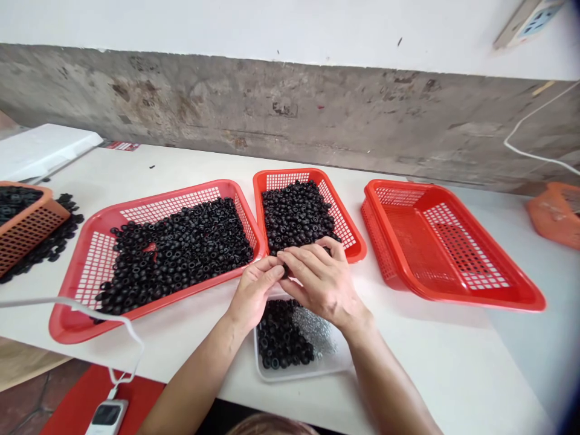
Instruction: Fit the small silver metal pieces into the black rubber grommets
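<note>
— Blurred hair (272, 426) pokes in at the very bottom edge, too soft to tell whose. What lies just above it?

— A shallow white tray (299, 376) on the desk (435, 344). It holds black rubber rings (280, 336) and, touching them, a heap of small silvery bits (316, 331) I can't identify.

— And the hands?

— Both sit at the near rim of the middle red basket (286, 172). The left hand (254, 292) curls its fingertips toward the right hand (321, 281), whose fingers spread over the rings heaped there. Those fingers cover the spot where the hands meet, so I can't tell whether either one grips a ring. Neither hand lies flat open.

— How much room do they have?

— Not much. The tray sits just below the wrists, and a large red basket (63, 329), heaped with more of the rings, lies close on the left.

— Further out?

— On the right, a third red basket (453, 254) shows its grid floor. The left edge cuts off an orange basket (27, 232) of rings, with loose ones lying beside it on the desk. The right edge cuts off another orange basket (558, 214). A white cable (90, 305) droops over the desk's front edge to a white device (106, 418), and I can't make out what kind.
</note>
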Tool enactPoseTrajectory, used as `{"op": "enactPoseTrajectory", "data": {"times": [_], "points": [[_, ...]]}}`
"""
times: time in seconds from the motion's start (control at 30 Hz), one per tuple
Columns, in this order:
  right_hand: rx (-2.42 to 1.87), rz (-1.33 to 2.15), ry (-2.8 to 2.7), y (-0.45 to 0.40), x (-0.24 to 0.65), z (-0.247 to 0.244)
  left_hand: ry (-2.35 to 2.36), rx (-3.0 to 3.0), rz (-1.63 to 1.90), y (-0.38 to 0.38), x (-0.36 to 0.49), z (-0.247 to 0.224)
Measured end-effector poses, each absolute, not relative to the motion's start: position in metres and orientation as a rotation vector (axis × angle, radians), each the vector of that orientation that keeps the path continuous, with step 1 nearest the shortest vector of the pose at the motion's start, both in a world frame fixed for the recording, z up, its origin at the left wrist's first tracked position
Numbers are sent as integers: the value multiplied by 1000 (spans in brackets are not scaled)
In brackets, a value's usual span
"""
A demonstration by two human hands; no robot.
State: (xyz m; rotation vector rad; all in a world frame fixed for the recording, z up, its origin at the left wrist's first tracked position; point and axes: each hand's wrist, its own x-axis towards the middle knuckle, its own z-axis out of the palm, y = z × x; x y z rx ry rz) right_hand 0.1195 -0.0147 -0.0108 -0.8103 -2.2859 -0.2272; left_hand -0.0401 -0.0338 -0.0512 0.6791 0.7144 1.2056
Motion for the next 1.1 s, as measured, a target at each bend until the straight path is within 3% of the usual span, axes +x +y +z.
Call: {"op": "enactPoseTrajectory", "data": {"times": [1.1], "points": [[-824,-240,-2354,-12,120,-16,838,670,1204,-33,-36,-45]]}}
